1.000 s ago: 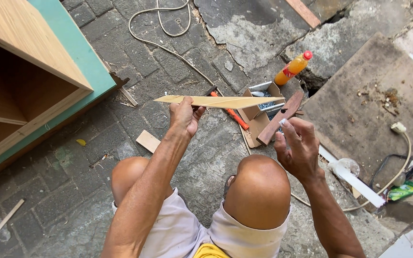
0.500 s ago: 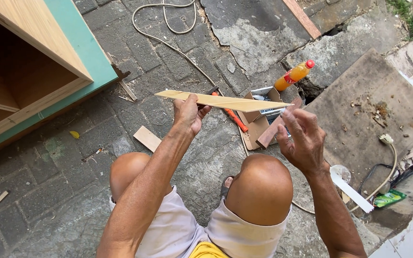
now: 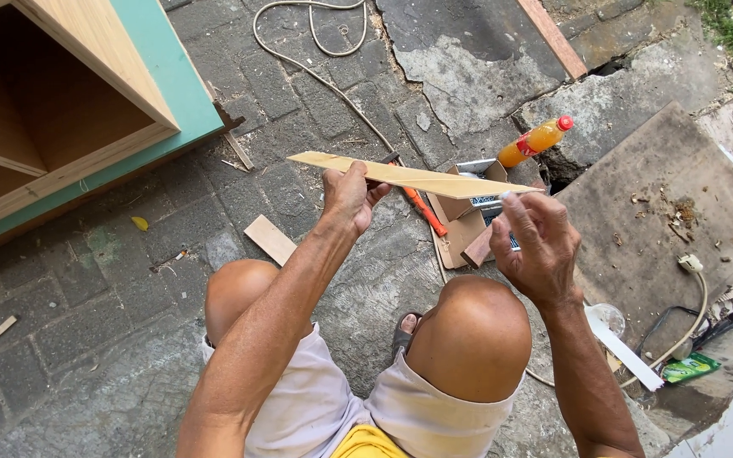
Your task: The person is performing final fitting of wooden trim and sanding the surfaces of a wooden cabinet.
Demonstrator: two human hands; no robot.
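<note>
My left hand (image 3: pixel 351 197), centre of frame, has its grip clamped on the thin wood strip (image 3: pixel 409 175), thumb on top, fingers under, abt a third along from the strip's left tip. The strip hangs level above the stone paving (image 3: pixel 129 280), running from centre-left to centre-right, tapering at both ends. My right hand (image 3: pixel 534 246) is at the strip's right tip, fingers loosely curled, fingertips (image 3: pixel 509 203) touching or just under it; can't tell if it's truly pinching anything. To do this well, I reckon: keep the left wrist steady so the strip doesn't sag or twist, support the thin end lightly w/ the right, no bending, it looks brittle. Just below the strip sit an open cardboard box (image 3: pixel 461 222) and an orange-handled tool (image 3: pixel 424 210); an orange bottle (image 3: pixel 536 141) lies right of centre near the top, the wood cabinet (image 3: pixel 69 110) upper left.
</note>
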